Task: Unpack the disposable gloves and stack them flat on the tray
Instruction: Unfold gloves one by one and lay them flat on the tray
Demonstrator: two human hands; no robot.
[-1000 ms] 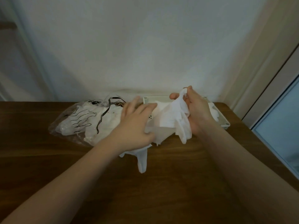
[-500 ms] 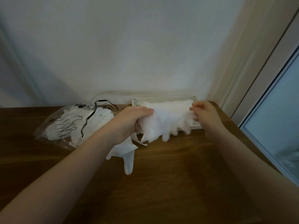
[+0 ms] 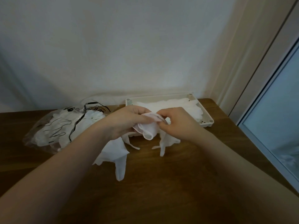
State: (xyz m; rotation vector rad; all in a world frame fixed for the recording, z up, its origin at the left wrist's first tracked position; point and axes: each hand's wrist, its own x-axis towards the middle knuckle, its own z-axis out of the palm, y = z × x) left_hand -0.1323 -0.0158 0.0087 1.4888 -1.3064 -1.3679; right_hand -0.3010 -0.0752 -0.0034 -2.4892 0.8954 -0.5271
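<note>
Where hands (image 3: 145,122) meet, glove (image 3: 149,129) bunched, half-hidden

Dim, soft daylight from right; wide-angle edge bending; slight softness.

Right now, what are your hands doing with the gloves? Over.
Left hand and right hand both pinch bunched gloves above table. Some gloves already flat in tray. Bag still holds more. Nothing blocking.

The tray (image 3: 207,118) stands on the table (image 3: 161,183) at 1 o'clock, with gloves (image 3: 182,105) inside. The bag (image 3: 53,131) lies at 10 o'clock. Between them, both hands (image 3: 124,122) (image 3: 176,123) hold a bunched glove (image 3: 148,130).
</note>
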